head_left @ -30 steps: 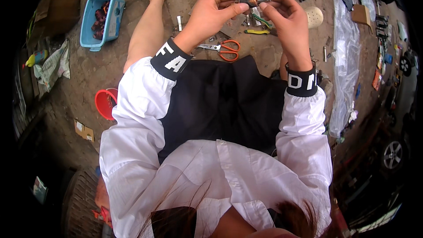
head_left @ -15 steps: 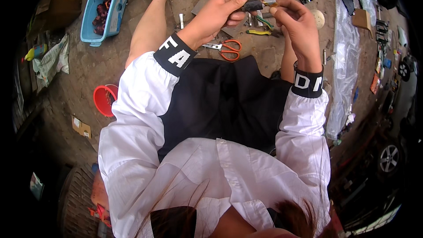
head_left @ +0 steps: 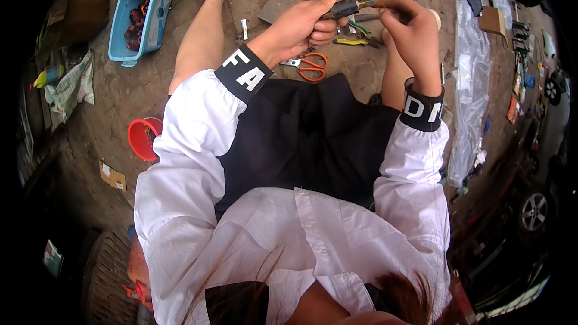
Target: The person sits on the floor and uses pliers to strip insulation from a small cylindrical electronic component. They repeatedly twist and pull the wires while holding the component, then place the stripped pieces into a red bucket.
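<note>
My left hand (head_left: 308, 27) is closed around a dark cylindrical part (head_left: 344, 8) with a shiny metal end, thumb along its top. The metal end points right, toward my right hand (head_left: 412, 21). There the thumb and index finger are pinched close to that end; anything small between them is too tiny to name. Below the hands, on the brick floor, lie orange-handled scissors (head_left: 313, 67) and pliers (head_left: 352, 41) with yellow handles. A green-handled tool (head_left: 359, 28) shows partly behind the right fingers.
A light blue basket (head_left: 158, 27) with dark reddish parts stands at the far left, a red bucket (head_left: 139, 139) nearer. Clear plastic wrapping (head_left: 469, 102) runs along the right side, beside a small cardboard box (head_left: 494, 19). A flat grey plate (head_left: 278, 7) lies beyond my left hand.
The right fingertips have shifted slightly away from the part's metal end, which shows more plainly. The dark part now tilts up a little to the right in my left hand.
</note>
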A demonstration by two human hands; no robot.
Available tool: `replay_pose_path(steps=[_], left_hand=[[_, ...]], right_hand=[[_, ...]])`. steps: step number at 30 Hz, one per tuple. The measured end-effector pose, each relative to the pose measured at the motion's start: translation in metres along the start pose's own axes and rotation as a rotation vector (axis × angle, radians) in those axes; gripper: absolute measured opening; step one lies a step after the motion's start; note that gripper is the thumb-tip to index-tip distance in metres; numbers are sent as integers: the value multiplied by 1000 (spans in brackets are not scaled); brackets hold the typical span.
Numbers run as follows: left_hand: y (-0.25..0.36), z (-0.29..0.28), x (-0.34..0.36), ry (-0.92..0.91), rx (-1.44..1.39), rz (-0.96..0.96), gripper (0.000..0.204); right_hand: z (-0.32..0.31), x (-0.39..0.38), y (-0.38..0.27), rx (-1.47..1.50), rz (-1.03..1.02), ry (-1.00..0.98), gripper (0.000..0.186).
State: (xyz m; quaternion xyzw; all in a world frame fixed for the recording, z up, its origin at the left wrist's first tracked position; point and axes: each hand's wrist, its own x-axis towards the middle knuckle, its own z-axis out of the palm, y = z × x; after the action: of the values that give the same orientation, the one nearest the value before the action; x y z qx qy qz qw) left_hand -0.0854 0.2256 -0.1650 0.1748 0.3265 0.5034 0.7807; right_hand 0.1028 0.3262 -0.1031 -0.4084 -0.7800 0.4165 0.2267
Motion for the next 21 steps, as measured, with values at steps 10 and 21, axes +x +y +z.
replay_pose_path(steps=[10, 21], left_hand=[[20, -28, -5, 156, 181, 213, 24], [3, -12, -2, 303, 452, 454, 37]], right_hand=[[-42, 5, 38, -614, 32, 107, 17], [-49, 6, 54, -794, 286, 25, 27]])
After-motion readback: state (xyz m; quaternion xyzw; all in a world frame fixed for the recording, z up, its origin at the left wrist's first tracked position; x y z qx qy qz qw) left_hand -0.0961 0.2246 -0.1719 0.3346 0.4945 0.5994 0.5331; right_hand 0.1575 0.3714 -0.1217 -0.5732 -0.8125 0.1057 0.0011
